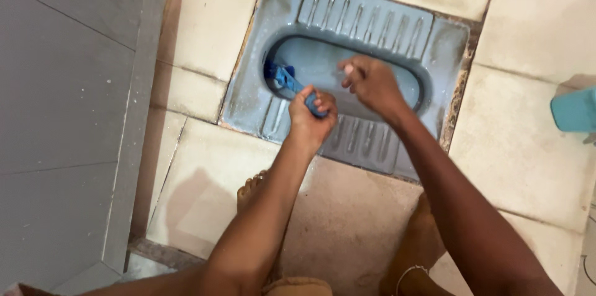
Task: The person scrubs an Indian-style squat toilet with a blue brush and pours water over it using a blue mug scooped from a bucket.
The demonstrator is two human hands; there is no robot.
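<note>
Grey to begin with, at the far left: looking down past a flat grey panel [62,116] rising beside cream floor tiles [205,29]. Crouching over the floor, with a bare foot [251,187] planted on the near tiles just left of the forearm.

Moving right, scrubbing inside the blue-grey squat toilet pan [372,22] set flush into the tiles. Pressing the head of a blue brush [282,78] against the left inner wall of the bowl, handle slanting back toward the near side. Gripping that handle in the left hand [313,116], fist clenched tight around it, just above the near ribbed footrest.

Holding the right hand [372,85] over the middle of the bowl, apart from the brush, fingers loosely curled; not possible to tell whether anything small is pinched in them.

Judging the step as working the left end of the bowl only. Covering the right end and far wall probably calling for a swung wrist and a longer reach, while keeping the right arm out of the brush's path.

Ending at the right edge with a teal plastic container [574,109] sitting on the tiles, well apart from the pan.
</note>
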